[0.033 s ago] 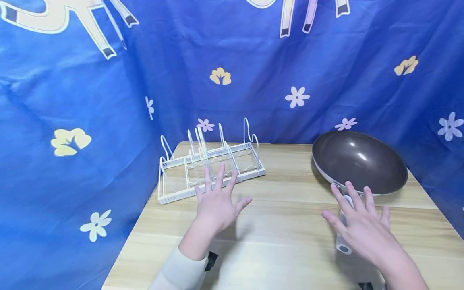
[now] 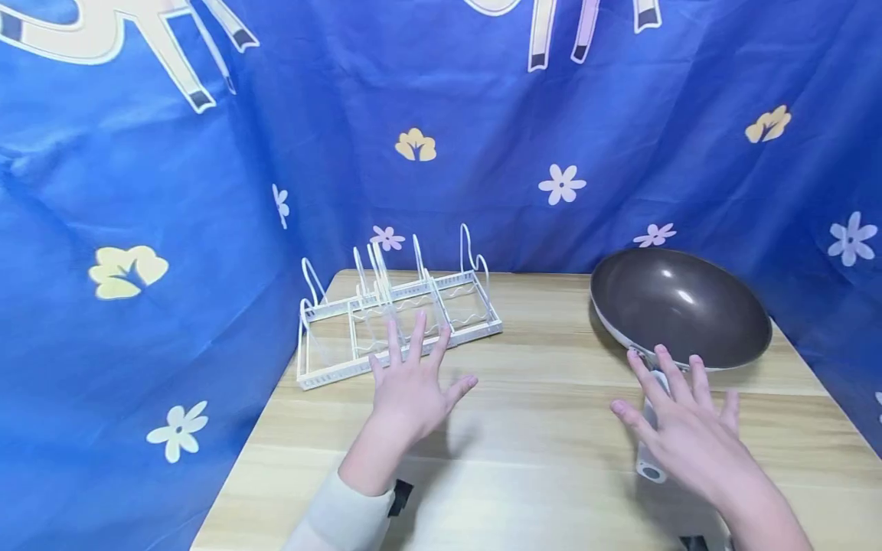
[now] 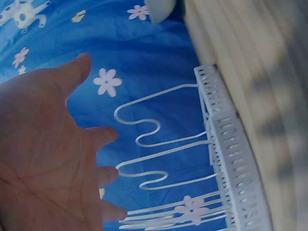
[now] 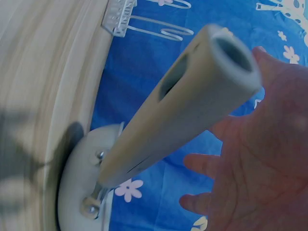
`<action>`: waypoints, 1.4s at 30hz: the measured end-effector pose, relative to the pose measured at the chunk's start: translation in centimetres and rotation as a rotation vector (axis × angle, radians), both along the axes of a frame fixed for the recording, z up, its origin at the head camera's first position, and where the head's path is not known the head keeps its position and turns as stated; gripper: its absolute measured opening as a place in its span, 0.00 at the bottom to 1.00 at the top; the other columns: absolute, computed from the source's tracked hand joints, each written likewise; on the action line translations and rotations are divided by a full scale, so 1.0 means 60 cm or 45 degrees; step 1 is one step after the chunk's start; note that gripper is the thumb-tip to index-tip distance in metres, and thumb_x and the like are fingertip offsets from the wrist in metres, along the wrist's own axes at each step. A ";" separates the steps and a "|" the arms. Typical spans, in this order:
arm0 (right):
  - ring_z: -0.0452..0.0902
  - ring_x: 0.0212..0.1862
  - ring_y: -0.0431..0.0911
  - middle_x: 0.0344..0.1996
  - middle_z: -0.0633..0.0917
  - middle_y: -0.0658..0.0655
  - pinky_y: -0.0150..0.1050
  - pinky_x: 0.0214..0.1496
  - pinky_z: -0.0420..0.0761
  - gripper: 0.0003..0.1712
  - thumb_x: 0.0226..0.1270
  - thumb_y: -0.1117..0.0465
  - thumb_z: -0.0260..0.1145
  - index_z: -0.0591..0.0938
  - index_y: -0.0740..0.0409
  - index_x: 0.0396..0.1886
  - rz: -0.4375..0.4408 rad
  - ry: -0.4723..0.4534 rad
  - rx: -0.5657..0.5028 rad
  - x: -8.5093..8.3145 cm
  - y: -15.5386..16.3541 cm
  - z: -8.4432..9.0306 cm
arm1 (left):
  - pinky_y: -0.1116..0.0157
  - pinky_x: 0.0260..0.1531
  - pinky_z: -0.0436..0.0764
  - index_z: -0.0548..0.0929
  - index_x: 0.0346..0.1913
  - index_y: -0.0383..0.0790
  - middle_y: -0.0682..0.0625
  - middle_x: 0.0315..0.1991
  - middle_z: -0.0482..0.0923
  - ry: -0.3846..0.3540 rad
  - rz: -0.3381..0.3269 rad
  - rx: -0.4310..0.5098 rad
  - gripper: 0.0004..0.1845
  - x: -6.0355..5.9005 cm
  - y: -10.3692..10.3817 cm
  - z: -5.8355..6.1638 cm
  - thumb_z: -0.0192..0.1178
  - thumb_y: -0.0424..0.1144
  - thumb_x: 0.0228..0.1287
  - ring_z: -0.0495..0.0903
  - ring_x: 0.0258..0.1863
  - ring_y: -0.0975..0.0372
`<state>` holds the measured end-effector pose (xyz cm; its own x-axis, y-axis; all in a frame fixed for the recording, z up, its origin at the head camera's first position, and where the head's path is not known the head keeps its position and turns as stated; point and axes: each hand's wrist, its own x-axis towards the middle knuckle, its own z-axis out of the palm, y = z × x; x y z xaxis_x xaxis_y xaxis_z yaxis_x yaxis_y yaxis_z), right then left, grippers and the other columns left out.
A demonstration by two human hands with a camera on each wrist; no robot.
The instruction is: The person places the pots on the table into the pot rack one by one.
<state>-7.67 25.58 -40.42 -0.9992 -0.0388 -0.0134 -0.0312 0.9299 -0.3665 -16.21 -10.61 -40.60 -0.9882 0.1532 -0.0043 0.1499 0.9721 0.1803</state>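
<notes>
My left hand (image 2: 411, 402) is held over the table with its fingers spread, just in front of a white metal rack (image 2: 334, 373) with upright wire dividers. In the left wrist view, its bare palm (image 3: 43, 154) faces the rack (image 3: 236, 163), and nothing is in it. On the right lies a wok-like frying pan (image 2: 682, 306) with a dark inside and a pale outside. Above its pale handle (image 2: 650, 453), my right hand (image 2: 692, 432) spreads its fingers. From the right wrist, the handle (image 4: 168, 115) rises beside the palm (image 4: 264, 163), apart from the fingers.
A light wood-grain table (image 2: 537, 428) bears both things. Blue cloth (image 2: 482, 153) printed with flowers and animal legs hangs along its back and sides. The pan stands close to the right back edge, and the rack is near the left back edge.
The head view has shifted very slightly. Both hands, the rack and the pan stay as they were.
</notes>
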 end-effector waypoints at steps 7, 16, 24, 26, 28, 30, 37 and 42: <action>0.21 0.87 0.74 0.91 0.40 0.62 0.94 0.68 0.28 0.44 0.86 0.30 0.46 0.43 0.34 0.91 -0.038 0.039 -0.096 0.008 0.010 -0.003 | 0.17 0.75 0.47 0.46 0.89 0.67 0.52 0.90 0.23 0.016 -0.019 0.024 0.50 -0.004 0.012 -0.011 0.41 0.84 0.71 0.20 0.87 0.36; 0.69 0.72 0.76 0.76 0.68 0.76 0.77 0.65 0.74 0.44 0.86 0.34 0.53 0.64 0.62 0.83 -0.254 0.055 -0.275 -0.002 0.061 -0.043 | 0.29 0.77 0.66 0.67 0.83 0.44 0.37 0.83 0.66 0.086 -0.083 0.366 0.44 0.017 0.057 -0.040 0.44 0.73 0.80 0.66 0.81 0.35; 0.83 0.60 0.65 0.66 0.77 0.77 0.53 0.54 0.87 0.46 0.86 0.33 0.50 0.66 0.73 0.73 -0.347 -0.176 -0.529 -0.027 0.091 -0.079 | 0.37 0.72 0.76 0.74 0.76 0.38 0.38 0.70 0.82 -0.113 -0.261 0.590 0.40 0.024 0.139 -0.051 0.48 0.69 0.82 0.82 0.68 0.41; 0.85 0.57 0.58 0.63 0.78 0.75 0.46 0.51 0.89 0.46 0.87 0.34 0.51 0.63 0.75 0.74 -0.372 -0.233 -0.677 -0.032 0.093 -0.087 | 0.42 0.68 0.82 0.76 0.74 0.39 0.42 0.67 0.85 -0.177 -0.317 0.629 0.39 0.025 0.166 -0.056 0.47 0.69 0.82 0.86 0.63 0.46; 0.85 0.56 0.52 0.60 0.80 0.72 0.42 0.51 0.91 0.46 0.88 0.36 0.51 0.61 0.77 0.75 -0.386 -0.279 -0.831 -0.035 0.095 -0.095 | 0.49 0.64 0.86 0.77 0.73 0.40 0.46 0.65 0.87 -0.247 -0.380 0.658 0.38 0.029 0.193 -0.061 0.46 0.69 0.82 0.89 0.59 0.52; 0.85 0.54 0.48 0.59 0.81 0.68 0.41 0.51 0.91 0.45 0.89 0.37 0.50 0.60 0.77 0.76 -0.393 -0.326 -0.966 -0.035 0.095 -0.103 | 0.56 0.59 0.87 0.79 0.71 0.43 0.50 0.61 0.89 -0.320 -0.435 0.685 0.36 0.036 0.221 -0.068 0.46 0.69 0.82 0.90 0.55 0.59; 0.84 0.63 0.53 0.61 0.85 0.62 0.46 0.61 0.87 0.44 0.91 0.39 0.45 0.57 0.73 0.82 -0.343 -0.364 -1.120 -0.032 0.097 -0.125 | 0.67 0.37 0.87 0.83 0.59 0.42 0.47 0.46 0.93 -0.775 -0.542 1.067 0.26 0.053 0.297 -0.091 0.50 0.62 0.85 0.91 0.36 0.60; 0.88 0.59 0.49 0.54 0.89 0.57 0.42 0.62 0.87 0.43 0.91 0.39 0.43 0.57 0.73 0.81 -0.334 -0.365 -1.221 -0.029 0.097 -0.136 | 0.53 0.43 0.94 0.80 0.64 0.32 0.29 0.54 0.88 -1.243 -0.608 1.465 0.29 0.059 0.336 -0.110 0.46 0.56 0.88 0.89 0.51 0.33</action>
